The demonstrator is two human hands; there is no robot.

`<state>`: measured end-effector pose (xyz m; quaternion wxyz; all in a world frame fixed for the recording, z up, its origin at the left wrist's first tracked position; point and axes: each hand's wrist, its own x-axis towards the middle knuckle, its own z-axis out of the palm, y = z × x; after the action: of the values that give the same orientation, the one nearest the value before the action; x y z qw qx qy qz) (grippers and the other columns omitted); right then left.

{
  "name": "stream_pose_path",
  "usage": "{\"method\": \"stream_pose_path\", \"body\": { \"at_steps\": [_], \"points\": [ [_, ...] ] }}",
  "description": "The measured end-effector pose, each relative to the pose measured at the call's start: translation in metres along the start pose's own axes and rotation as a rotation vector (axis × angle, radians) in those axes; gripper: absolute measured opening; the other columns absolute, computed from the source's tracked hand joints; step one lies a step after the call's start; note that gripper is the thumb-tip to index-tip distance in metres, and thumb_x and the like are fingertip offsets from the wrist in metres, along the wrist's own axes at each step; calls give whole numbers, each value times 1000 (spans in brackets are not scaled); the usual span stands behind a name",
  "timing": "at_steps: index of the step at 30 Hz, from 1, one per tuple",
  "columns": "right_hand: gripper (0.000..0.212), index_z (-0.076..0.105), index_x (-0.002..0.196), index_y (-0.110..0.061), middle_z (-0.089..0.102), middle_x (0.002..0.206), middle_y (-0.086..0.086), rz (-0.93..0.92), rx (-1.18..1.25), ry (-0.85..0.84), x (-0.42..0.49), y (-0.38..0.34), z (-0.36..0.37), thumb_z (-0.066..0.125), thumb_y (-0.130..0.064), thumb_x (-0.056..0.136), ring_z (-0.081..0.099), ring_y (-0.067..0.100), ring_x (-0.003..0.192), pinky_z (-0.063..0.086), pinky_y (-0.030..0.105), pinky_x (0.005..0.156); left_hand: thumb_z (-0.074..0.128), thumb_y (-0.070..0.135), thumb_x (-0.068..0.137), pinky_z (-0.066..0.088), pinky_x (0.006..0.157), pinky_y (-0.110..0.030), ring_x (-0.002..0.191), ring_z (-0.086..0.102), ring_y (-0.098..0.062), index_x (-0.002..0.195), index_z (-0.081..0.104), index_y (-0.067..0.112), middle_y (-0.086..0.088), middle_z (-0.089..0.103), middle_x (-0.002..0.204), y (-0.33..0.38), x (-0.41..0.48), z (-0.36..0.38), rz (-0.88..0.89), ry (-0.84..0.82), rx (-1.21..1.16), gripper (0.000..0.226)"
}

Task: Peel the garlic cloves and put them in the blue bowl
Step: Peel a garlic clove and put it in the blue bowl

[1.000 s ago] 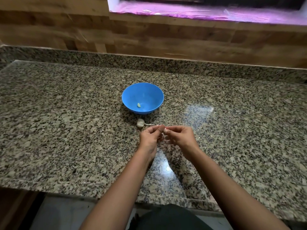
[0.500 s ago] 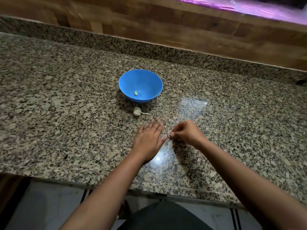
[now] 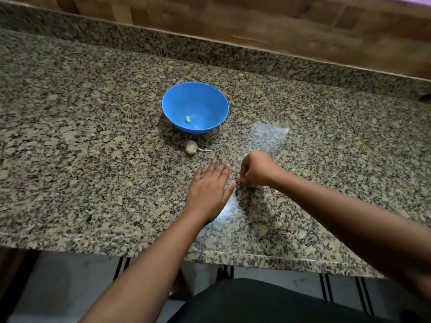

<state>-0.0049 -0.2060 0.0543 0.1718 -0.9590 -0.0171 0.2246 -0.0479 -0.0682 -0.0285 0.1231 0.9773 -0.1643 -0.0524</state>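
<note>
- Head view: left grip (image 3: 208, 186) lies flat on the desk (image 3: 93, 159), fingers straight, holding nothing.
- Right grip (image 3: 256, 169) is curled, pinching a small bit (image 3: 238, 182) at desk level. I judge it's a clove, but it's too small to confirm.
- Garlic bulb (image 3: 191, 146) sits just beside the blue bowl (image 3: 177, 99), on its near side. One peeled clove (image 3: 188, 119) is inside.
- My call on handling: light and firm, with papery skin, slippery once bare. I'd pinch the ends and tear from the root tip.

Dim light, pale glare on the counter (image 3: 93, 141), blurred bowed edges.
</note>
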Motion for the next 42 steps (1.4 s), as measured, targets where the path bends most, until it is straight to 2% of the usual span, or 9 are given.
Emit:
{"method": "stream_pose_path", "body": {
  "at_steps": [8,11,15,17,22,26,35,38,42],
  "points": [
    [11,63,83,0,64,79,12,-157,-247,107,1,-6,16,54,3,82,61,24,72,55,35,67,11,49,99,-10,113,-34,144,-13,-11,150,-2,23,7,-7,157,2,-1,-1,2,-9,-14,58],
    [7,66,84,1,67,83,14,-116,-170,106,1,-2,15,59,2,82,64,24,76,56,36,73,12,49,99,-7,115,-36,144,-10,-11,150,2,24,8,-4,157,2,-2,-1,16,-20,-21,57],
    [15,67,93,5,69,88,17,140,722,-13,-17,20,18,65,-5,81,64,21,75,57,35,77,32,38,100,18,114,-40,138,28,-13,138,42,24,8,39,145,4,3,-14,-71,47,-436,42],
    [19,64,98,10,67,87,18,177,1140,-66,-28,22,22,61,0,82,63,22,71,57,31,72,40,32,99,46,95,-40,108,54,-17,118,56,20,3,60,114,8,5,-26,-102,28,-748,28],
    [11,60,90,10,64,85,20,129,1552,-41,-40,12,21,56,12,80,64,21,65,57,25,61,41,28,99,47,67,-28,76,56,-13,98,49,17,2,60,86,15,4,-48,-52,-45,-963,14],
    [10,61,89,10,62,75,14,81,1516,-88,-45,7,15,58,6,80,61,17,59,56,23,57,32,36,100,35,57,-24,67,48,-8,98,45,15,4,54,79,11,5,-57,16,-82,-810,24],
    [12,58,85,2,57,68,7,-5,1293,-241,-56,4,4,49,-2,91,54,14,59,51,22,54,35,32,100,47,59,-37,64,48,-13,79,42,24,2,51,77,13,-3,-63,51,-29,-895,24],
    [16,57,82,-1,53,67,5,-48,1153,-66,-57,-7,5,49,-7,93,49,13,59,45,24,56,35,33,101,43,50,-26,56,49,-12,79,46,25,1,53,78,16,0,-70,20,28,-973,25],
    [15,59,83,0,54,74,6,-193,445,393,-54,-15,17,46,-3,92,46,14,66,39,26,59,34,25,102,42,42,-21,57,44,-9,88,50,18,1,47,76,26,6,-81,-132,-31,-1201,23]
  ]
}}
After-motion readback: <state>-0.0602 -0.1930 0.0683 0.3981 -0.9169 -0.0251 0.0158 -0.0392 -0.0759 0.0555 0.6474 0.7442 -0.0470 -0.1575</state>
